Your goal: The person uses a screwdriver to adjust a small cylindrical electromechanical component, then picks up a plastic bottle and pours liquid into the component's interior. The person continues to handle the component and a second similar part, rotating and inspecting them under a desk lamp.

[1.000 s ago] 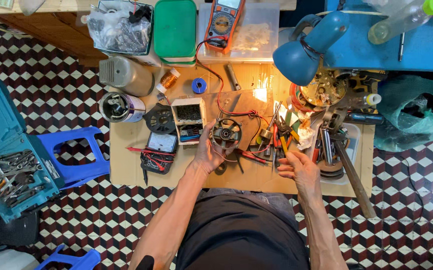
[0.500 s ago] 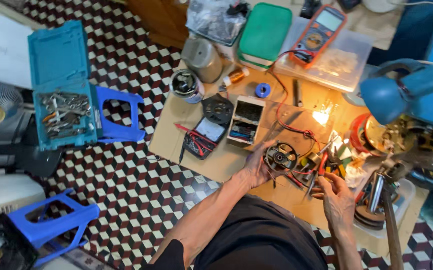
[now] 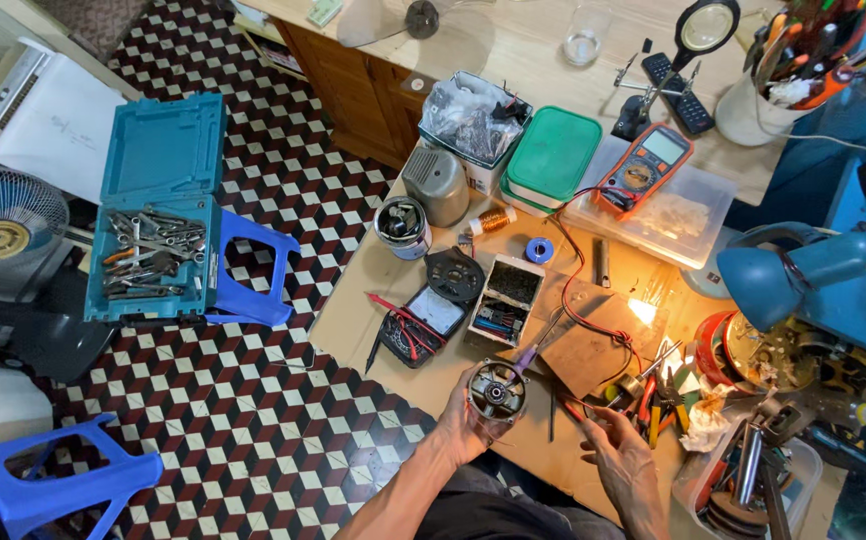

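On the workbench (image 3: 373, 300), left hand (image 3: 463, 425) grips one round motor (image 3: 497, 391); two multimeters lie nearby.

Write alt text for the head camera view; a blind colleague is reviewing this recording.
Seen from above, a person's left hand holds a round fan motor over a cluttered wooden workbench, while the right hand rests open beside pliers. An orange multimeter, a green lid and a blue lamp sit further back; an open teal toolbox lies on the checkered floor.

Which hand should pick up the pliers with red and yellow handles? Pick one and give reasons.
Right, probably. The right hand is free and lies beside the pliers with red and yellow handles, while the left hand is holding the round metal motor.
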